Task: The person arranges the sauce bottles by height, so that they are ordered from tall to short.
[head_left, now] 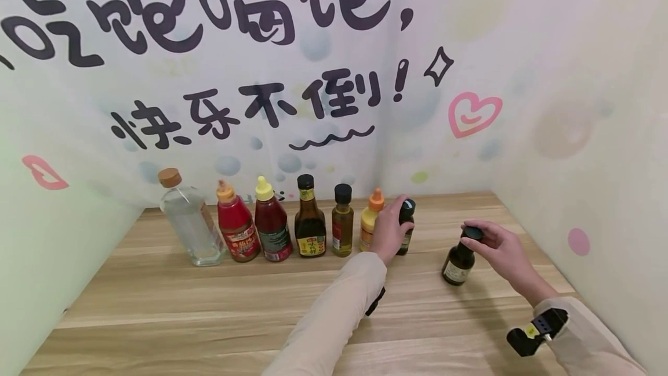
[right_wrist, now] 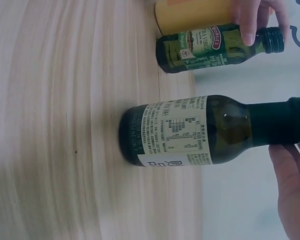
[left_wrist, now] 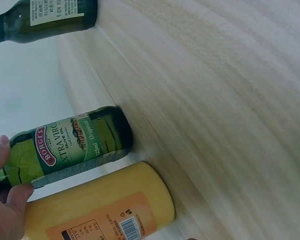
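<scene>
My left hand grips the upper part of a small green olive oil bottle, which stands at the right end of a row. Right beside it is a yellow squeeze bottle with an orange tip, partly hidden behind the left hand in the head view. Farther right, my right hand holds a dark glass bottle by its dark green cap and neck, thumb and fingers on either side. That bottle leans slightly in the head view, its pale label showing; whether its base touches the table cannot be told.
Leftward along the row stand a small oil bottle, a soy sauce bottle, two red squeeze bottles and a clear bottle with a brown cap. Printed cloth walls enclose the wooden table behind and at both sides.
</scene>
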The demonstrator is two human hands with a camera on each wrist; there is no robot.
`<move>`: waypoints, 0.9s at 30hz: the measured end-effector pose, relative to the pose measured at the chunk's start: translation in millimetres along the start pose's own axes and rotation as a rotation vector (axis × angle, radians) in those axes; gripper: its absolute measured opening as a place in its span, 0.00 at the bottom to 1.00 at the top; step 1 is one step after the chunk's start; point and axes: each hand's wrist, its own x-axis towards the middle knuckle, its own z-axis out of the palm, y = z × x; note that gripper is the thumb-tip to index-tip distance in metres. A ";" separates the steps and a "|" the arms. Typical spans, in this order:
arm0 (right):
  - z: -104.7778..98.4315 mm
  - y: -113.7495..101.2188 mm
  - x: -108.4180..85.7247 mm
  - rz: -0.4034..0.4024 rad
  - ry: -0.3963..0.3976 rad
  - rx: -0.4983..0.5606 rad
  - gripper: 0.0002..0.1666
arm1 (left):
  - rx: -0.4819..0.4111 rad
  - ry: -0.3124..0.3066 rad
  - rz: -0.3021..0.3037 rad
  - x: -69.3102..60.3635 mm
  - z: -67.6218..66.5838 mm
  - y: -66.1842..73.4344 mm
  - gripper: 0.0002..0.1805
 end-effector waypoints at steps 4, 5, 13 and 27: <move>0.4 -6.0 3.3 -0.006 0.005 -0.032 0.23 | -0.003 0.003 0.003 0.9 -1.0 0.5 0.29; 0.2 -7.4 4.2 -0.008 0.005 -0.033 0.23 | -0.003 0.005 0.003 0.8 -1.1 0.6 0.29; 1.3 -21.1 13.0 0.042 -0.018 -0.055 0.26 | 0.002 0.003 -0.003 -1.2 -1.1 2.3 0.29; 8.3 -28.5 41.5 0.089 -0.018 -0.109 0.29 | 0.017 0.008 0.001 -1.5 -1.5 2.1 0.29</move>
